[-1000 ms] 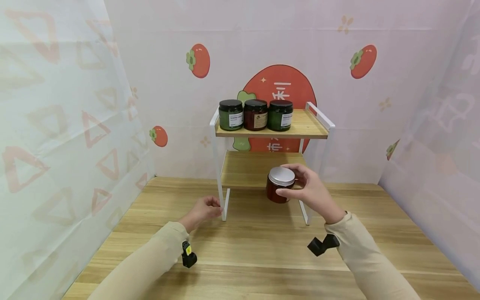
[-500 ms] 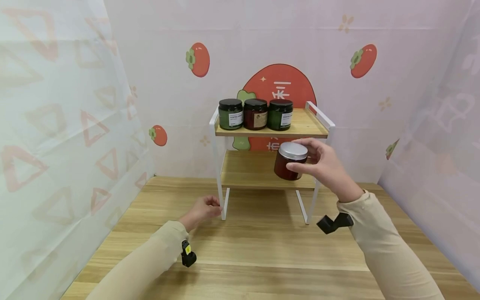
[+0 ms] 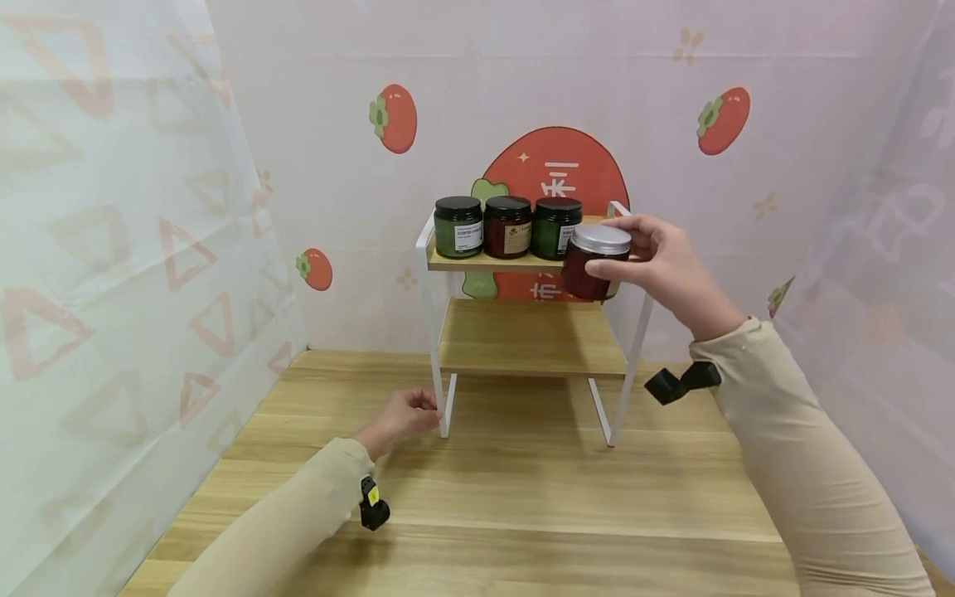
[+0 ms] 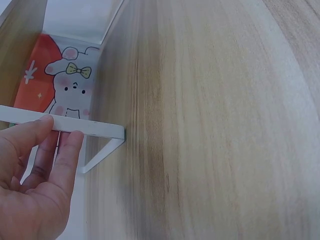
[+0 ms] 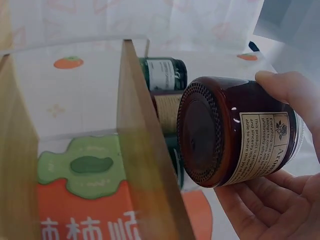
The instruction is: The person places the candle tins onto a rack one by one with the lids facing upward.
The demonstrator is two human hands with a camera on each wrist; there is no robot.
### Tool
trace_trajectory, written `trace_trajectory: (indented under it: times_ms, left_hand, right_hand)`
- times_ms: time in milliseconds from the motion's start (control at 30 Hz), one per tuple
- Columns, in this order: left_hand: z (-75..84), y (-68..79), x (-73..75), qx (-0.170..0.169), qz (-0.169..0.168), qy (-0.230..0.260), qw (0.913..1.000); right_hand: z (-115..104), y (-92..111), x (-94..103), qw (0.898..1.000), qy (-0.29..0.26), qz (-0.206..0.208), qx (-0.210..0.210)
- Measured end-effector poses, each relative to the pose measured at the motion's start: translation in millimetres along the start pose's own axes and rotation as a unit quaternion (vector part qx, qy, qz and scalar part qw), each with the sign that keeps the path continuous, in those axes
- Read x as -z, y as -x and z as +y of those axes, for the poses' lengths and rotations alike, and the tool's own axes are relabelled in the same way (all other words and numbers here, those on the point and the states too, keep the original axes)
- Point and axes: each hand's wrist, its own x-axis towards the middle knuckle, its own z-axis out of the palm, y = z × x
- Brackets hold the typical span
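My right hand (image 3: 656, 261) grips an amber glass candle jar (image 3: 587, 269) with a silver lid, thumb on one side and fingers on the other. In the head view the jar overlaps the front edge of the top board of a small two-tier shelf (image 3: 522, 336). The right wrist view shows its round base and tan printed label (image 5: 260, 145). Three black-lidded jars stand in a row on the top board: a green jar (image 3: 458, 236), a brown jar (image 3: 501, 236) and another green jar (image 3: 548, 236). My left hand (image 4: 42, 175) pinches the white shelf leg (image 4: 95, 127) near its foot.
The shelf's lower board (image 3: 530, 336) sits between white metal legs on a wood-grain table (image 3: 537, 489). A low white rail (image 3: 618, 210) edges the right end of the top board. Behind stands a patterned backdrop (image 3: 313, 157), with pale sheets at both sides.
My right hand has raised the amber candle jar from below the lower board's front edge, up and slightly right to the top board. The left hand stays at the shelf leg.
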Motion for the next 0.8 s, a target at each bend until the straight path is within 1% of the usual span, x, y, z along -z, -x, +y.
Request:
trace_trajectory:
  times_ms: [67,267,467,633,800]
  left_hand:
    - [0.3,0.6,-0.1,-0.001,-0.002,0.001,1.0000]
    - [1.3,1.5,-1.3,-0.004,0.001,0.000,1.0000]
    - [0.8,1.1,-1.4,-0.019,-0.005,0.000,0.9998]
    - [0.3,0.5,-0.2,-0.017,-0.005,0.005,0.9998]
    - [-0.8,0.8,-0.5,-0.011,0.001,0.000,0.9999]
  right_hand:
    - [-4.1,-4.9,5.5,1.000,0.006,0.005,-0.001]
    - [-11.4,-18.3,21.2,1.000,-0.003,0.024,0.007]
    - [-15.0,-28.6,34.2,0.999,-0.011,0.039,0.006]
    - [-18.2,-35.8,40.6,0.999,-0.003,0.042,-0.009]
    - [-20.2,-44.3,44.8,0.999,0.003,0.037,-0.012]
